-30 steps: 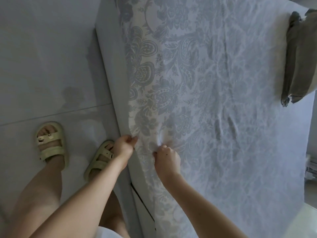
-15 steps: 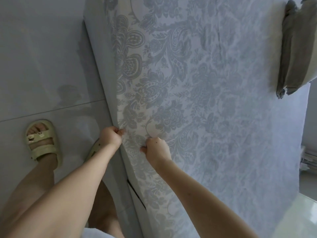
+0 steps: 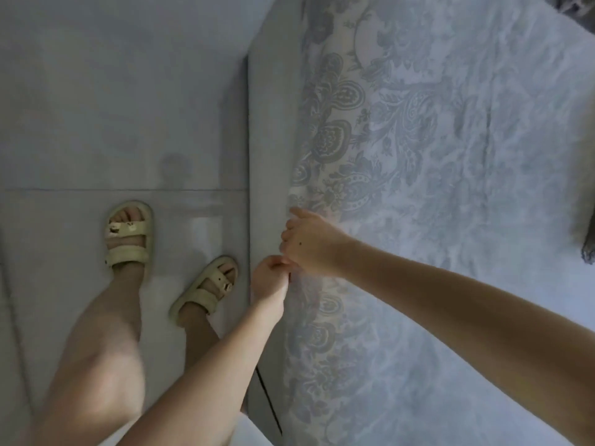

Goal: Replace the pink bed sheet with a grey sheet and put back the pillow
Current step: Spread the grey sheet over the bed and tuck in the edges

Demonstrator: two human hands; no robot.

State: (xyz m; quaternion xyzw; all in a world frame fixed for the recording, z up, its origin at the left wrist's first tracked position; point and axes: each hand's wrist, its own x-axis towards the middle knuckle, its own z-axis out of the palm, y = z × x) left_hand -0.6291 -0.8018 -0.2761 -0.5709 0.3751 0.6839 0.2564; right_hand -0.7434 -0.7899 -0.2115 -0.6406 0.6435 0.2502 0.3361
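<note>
A grey sheet [image 3: 450, 194] with a pale floral pattern covers the mattress on the right of the view. Its left edge runs along the side of the bed. My left hand [image 3: 269, 280] grips that edge with curled fingers, low on the bed's side. My right hand [image 3: 310, 241] lies just above it at the same edge, fingers bent onto the fabric, the two hands touching. A dark grey pillow [image 3: 587, 246] shows only as a sliver at the right border.
The bed's grey side panel [image 3: 270, 123] drops to a pale tiled floor [image 3: 112, 107]. My feet in cream sandals [image 3: 128, 236] stand on the tiles close beside the bed.
The view has swung left, so the bed sits further right and the pillow is nearly out of frame. My two hands have come together at the sheet's edge.
</note>
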